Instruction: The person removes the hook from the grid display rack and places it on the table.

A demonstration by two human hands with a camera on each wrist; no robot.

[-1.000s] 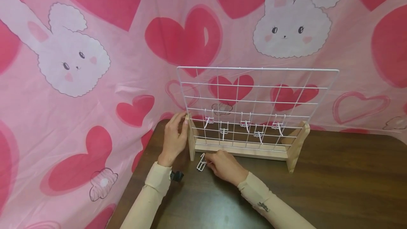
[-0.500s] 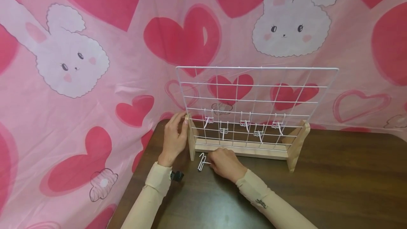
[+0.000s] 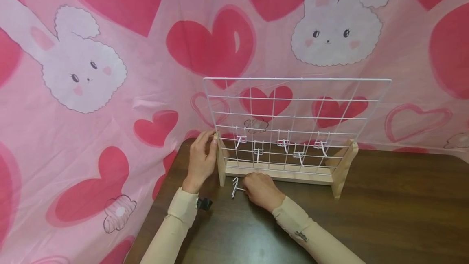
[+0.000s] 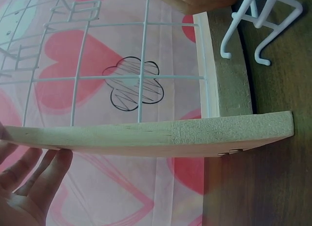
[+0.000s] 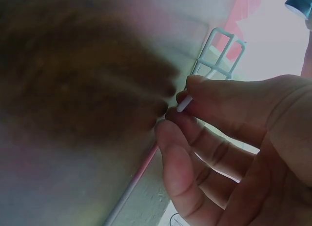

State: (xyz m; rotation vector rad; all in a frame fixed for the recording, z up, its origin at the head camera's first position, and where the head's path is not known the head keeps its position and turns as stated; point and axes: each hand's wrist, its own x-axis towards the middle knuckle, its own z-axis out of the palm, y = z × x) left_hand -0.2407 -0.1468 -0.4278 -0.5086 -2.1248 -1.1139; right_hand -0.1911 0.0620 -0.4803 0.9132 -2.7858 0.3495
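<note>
A white wire grid rack (image 3: 296, 79) stands upright in a wooden base. My left hand (image 3: 200, 162) grips the rear upper edge of its left wooden side panel (image 3: 221, 168); in the left wrist view the fingers (image 4: 51, 179) lie against the panel's outer face. My right hand (image 3: 263, 190) is low in front of the base, pinching a white wire hook (image 3: 235, 188) by its prong between thumb and fingers. The hook's two bent ends (image 4: 261, 60) are off the grid, beside the base in the left wrist view. In the right wrist view the hook's frame (image 5: 214, 62) sticks out past the fingertips.
Several similar white hooks (image 3: 283, 143) hang on the lower grid wires. The right wooden panel (image 3: 344, 170) stands on the brown table (image 3: 399, 207). A pink curtain (image 3: 146, 76) with hearts and rabbits hangs behind. A small black object (image 3: 204, 204) is by the left wrist.
The white hook has turned in my right fingers, from showing its frame broadly to nearly edge-on, with its bent ends up. My left hand has stayed on the side panel.
</note>
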